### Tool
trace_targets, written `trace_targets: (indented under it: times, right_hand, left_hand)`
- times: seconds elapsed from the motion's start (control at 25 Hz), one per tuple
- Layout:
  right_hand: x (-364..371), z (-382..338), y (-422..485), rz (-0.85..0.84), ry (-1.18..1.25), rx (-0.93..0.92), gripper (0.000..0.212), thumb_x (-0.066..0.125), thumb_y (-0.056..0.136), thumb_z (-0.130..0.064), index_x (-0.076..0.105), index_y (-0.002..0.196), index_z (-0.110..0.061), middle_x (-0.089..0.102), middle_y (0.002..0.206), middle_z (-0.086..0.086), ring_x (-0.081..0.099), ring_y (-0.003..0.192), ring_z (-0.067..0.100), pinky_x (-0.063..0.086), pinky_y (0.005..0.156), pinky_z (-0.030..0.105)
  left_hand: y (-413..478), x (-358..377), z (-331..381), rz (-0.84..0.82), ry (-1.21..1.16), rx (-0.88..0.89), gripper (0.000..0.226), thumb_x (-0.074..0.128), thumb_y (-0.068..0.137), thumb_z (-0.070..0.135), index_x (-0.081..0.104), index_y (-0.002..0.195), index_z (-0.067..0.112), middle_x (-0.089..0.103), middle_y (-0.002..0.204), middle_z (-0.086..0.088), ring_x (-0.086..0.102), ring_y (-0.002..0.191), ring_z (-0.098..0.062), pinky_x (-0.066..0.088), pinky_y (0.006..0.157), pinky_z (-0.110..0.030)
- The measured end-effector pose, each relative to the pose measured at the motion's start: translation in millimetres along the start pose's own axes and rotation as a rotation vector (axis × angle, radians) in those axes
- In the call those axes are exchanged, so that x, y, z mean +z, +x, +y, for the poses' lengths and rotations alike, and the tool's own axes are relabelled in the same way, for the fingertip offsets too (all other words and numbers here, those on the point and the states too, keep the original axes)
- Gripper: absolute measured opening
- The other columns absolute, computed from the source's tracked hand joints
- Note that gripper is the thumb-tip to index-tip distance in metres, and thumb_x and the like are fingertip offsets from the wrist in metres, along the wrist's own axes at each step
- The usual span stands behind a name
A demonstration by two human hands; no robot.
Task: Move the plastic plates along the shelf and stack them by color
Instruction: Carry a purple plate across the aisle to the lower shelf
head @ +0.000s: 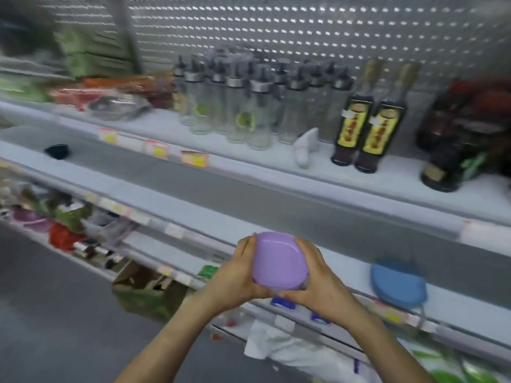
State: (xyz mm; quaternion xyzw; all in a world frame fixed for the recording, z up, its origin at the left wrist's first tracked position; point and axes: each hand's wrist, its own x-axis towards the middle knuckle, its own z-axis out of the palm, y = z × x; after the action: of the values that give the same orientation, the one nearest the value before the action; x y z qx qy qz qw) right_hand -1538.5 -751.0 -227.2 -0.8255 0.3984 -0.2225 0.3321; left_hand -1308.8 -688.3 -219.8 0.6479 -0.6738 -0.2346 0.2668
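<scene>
The long grey shelf (345,261) runs across the view, with glass dispenser bottles (249,111) on the tier above. On the shelf, off to the right, lies a stack of blue plates (396,283). Well left of it, held in the air just before the shelf edge, are the purple plates (279,261); one or several, I cannot tell. The left hand (235,272) and right hand (318,277) clasp them from either side, fingers curled round the rims. The step looks like carrying purple along; next it needs a flat spot apart from the blue
</scene>
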Motion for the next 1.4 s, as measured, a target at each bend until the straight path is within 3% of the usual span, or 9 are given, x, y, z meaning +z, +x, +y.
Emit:
trace_targets:
  times: [0.12, 0.24, 0.4, 0.52, 0.68, 0.84, 1.0, 1.16, 1.4]
  right_hand:
    - [-30.1, 42.9, -17.4, 0.051, 0.003, 0.096, 0.113, 0.088, 0.069, -0.058, 0.015, 0.155, -0.052, 0.023, 0.157, -0.025, 0.034, 0.14, -0.004, 0.047, 0.102, 0.022]
    - [-51.6, 77.8, -27.8, 0.069, -0.028, 0.177, 0.107, 0.085, 0.069, -0.062, 0.012, 0.148, -0.063, 0.023, 0.153, -0.03, 0.036, 0.136, -0.009, 0.045, 0.1, 0.018]
    - [-67.5, 114.7, -22.0, 0.117, -0.098, 0.252, 0.11, 0.084, 0.065, -0.072, 0.023, 0.153, -0.047, 0.038, 0.149, -0.016, 0.04, 0.137, 0.0, 0.044, 0.111, 0.033]
    - [-73.1, 139.7, -12.9, 0.114, -0.155, 0.331, 0.116, 0.081, 0.064, -0.074, 0.016, 0.156, -0.046, 0.035, 0.151, -0.009, 0.039, 0.137, 0.008, 0.043, 0.113, 0.036]
    - [-74.6, 172.6, 1.3, 0.054, -0.361, 0.426, 0.122, 0.071, 0.065, -0.08, 0.004, 0.159, -0.04, 0.041, 0.147, 0.001, 0.041, 0.132, 0.021, 0.038, 0.108, 0.038]
    - [-69.7, 193.3, 9.4, 0.042, -0.448, 0.425, 0.128, 0.064, 0.063, -0.089, 0.003, 0.161, -0.034, 0.031, 0.157, 0.001, 0.025, 0.147, 0.026, 0.029, 0.118, 0.041]
    - [-62.3, 209.5, 8.8, 0.005, -0.374, 0.416, 0.13, 0.073, 0.066, -0.08, -0.001, 0.162, -0.031, 0.016, 0.166, -0.002, 0.011, 0.155, 0.024, 0.019, 0.126, 0.04]
    - [-60.0, 220.6, 6.6, 0.005, -0.373, 0.424, 0.129, 0.073, 0.069, -0.077, -0.002, 0.163, -0.029, 0.014, 0.166, -0.002, 0.012, 0.155, 0.022, 0.023, 0.126, 0.041]
    - [-64.1, 224.8, 4.8, 0.015, -0.372, 0.413, 0.125, 0.068, 0.069, -0.078, 0.002, 0.163, -0.03, 0.018, 0.166, -0.002, 0.018, 0.153, 0.021, 0.026, 0.125, 0.041]
  left_hand:
    - [47.6, 51.7, 18.8, -0.104, -0.045, 0.071, 0.128, 0.091, 0.067, 0.043, 0.009, 0.161, 0.017, 0.019, 0.153, 0.008, 0.044, 0.134, -0.015, 0.045, 0.101, -0.027]
    - [84.3, 93.7, 31.1, -0.181, -0.12, 0.142, 0.116, 0.092, 0.064, 0.045, 0.022, 0.155, 0.032, 0.026, 0.148, 0.014, 0.045, 0.131, -0.005, 0.047, 0.101, -0.025]
    - [126.6, 126.4, 36.3, -0.232, -0.116, 0.179, 0.12, 0.091, 0.058, 0.061, 0.025, 0.155, 0.036, 0.029, 0.151, 0.014, 0.049, 0.128, -0.004, 0.05, 0.098, -0.028]
    - [153.3, 141.5, 41.9, -0.271, -0.087, 0.227, 0.115, 0.089, 0.065, 0.055, 0.023, 0.156, 0.033, 0.028, 0.151, 0.009, 0.051, 0.126, -0.009, 0.047, 0.094, -0.025]
    - [180.2, 163.0, 34.9, -0.294, -0.047, 0.267, 0.111, 0.083, 0.069, 0.061, 0.022, 0.158, 0.035, 0.029, 0.155, 0.006, 0.032, 0.14, -0.004, 0.048, 0.105, -0.033]
    - [189.5, 180.3, 24.0, -0.31, -0.059, 0.222, 0.112, 0.08, 0.07, 0.067, 0.02, 0.158, 0.036, 0.029, 0.155, 0.008, 0.034, 0.131, 0.003, 0.046, 0.105, -0.029]
    - [188.6, 195.9, 18.3, -0.321, -0.061, 0.16, 0.113, 0.084, 0.07, 0.061, 0.021, 0.158, 0.032, 0.029, 0.153, 0.005, 0.048, 0.131, -0.011, 0.042, 0.1, -0.02]
    - [189.7, 207.5, 17.5, -0.315, -0.055, 0.162, 0.11, 0.086, 0.074, 0.051, 0.021, 0.159, 0.027, 0.027, 0.155, 0.0, 0.046, 0.134, -0.013, 0.043, 0.103, -0.021]
    - [192.6, 211.4, 21.9, -0.313, -0.05, 0.159, 0.11, 0.086, 0.076, 0.044, 0.018, 0.16, 0.025, 0.022, 0.158, -0.002, 0.053, 0.129, -0.019, 0.041, 0.089, -0.016]
